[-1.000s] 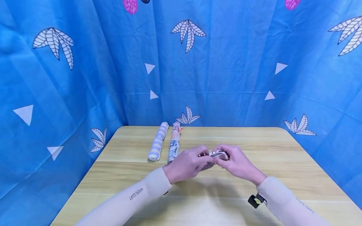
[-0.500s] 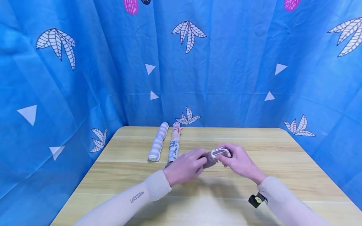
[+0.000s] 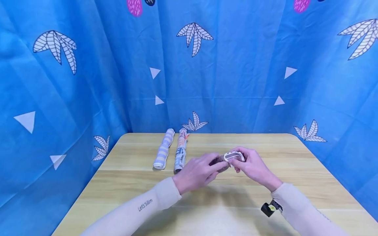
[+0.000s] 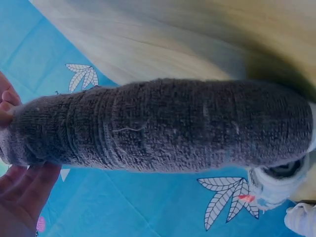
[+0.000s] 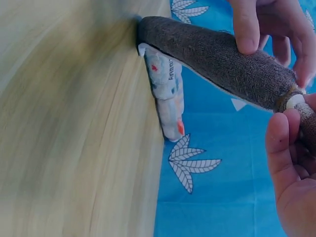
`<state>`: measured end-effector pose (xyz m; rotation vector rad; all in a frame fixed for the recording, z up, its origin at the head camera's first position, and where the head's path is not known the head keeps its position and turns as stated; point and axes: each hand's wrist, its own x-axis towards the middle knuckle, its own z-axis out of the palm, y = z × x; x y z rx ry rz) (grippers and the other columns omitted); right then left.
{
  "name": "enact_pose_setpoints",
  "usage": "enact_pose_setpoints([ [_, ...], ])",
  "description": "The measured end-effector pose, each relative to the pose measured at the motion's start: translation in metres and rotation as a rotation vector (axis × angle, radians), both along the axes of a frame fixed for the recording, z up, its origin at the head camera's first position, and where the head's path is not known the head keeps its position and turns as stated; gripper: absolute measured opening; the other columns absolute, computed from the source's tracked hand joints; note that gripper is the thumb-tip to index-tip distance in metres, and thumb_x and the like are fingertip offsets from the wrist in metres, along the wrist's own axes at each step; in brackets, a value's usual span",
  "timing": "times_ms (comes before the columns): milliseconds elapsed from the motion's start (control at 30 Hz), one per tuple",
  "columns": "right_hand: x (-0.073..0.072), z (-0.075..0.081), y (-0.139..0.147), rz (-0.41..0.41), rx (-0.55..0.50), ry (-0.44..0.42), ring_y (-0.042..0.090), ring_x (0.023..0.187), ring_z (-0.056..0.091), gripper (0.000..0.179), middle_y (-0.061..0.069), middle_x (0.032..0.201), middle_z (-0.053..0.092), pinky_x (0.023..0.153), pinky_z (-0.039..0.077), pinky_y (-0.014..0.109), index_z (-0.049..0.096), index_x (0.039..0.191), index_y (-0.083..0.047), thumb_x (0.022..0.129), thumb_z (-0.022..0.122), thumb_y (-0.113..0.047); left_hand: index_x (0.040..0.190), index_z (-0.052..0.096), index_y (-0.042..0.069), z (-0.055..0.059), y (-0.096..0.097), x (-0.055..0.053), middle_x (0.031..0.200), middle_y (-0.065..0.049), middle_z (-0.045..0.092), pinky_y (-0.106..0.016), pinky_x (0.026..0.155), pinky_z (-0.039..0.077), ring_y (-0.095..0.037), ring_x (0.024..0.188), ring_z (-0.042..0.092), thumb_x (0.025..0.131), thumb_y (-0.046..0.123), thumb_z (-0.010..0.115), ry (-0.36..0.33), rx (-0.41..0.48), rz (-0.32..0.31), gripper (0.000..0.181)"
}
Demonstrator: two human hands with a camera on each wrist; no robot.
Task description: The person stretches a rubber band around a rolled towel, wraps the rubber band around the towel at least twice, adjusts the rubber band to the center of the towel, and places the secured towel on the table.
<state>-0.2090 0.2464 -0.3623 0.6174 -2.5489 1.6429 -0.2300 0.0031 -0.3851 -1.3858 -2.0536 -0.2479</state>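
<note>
A grey-brown terry towel, rolled into a long tube [image 4: 173,126], is held above the table between both hands. My left hand [image 3: 199,172] grips the roll in the head view; in the right wrist view its thumb [image 5: 245,37] presses on the cloth. My right hand [image 3: 254,167] pinches the roll's right end, where a white-edged, dark-striped flap [image 3: 234,156] shows. A narrow tan band and a small white piece [image 5: 296,100] sit at the pinched end in the right wrist view. The fingers partly hide that end.
On the left of the wooden table [image 3: 280,157] lie a purple-and-white striped rolled towel [image 3: 163,150] and a printed white rolled towel [image 3: 181,150], side by side. Blue patterned curtains [image 3: 236,65] hang behind and at both sides. A small black camera [image 3: 267,209] hangs at the right cuff.
My right hand and the striped flap have shifted slightly right and up. My left hand first drew back from the flap, then came close to it again. The two lying rolls stay put.
</note>
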Motion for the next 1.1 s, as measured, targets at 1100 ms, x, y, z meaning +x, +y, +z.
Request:
enact_pose_setpoints([
  [1100,-0.002,-0.016,-0.014,-0.005,-0.074,-0.076,0.017,0.058,0.059,0.021,0.017,0.079,0.064,0.051,0.049,0.027,0.067,0.108,0.001,0.091,0.071,-0.011,0.094,0.059,0.016,-0.028,0.002,-0.001,0.091,0.002,0.051,-0.011,0.056,0.044,-0.003,0.069,0.049,0.089,0.025,0.07,-0.152,0.137,0.123,0.015],
])
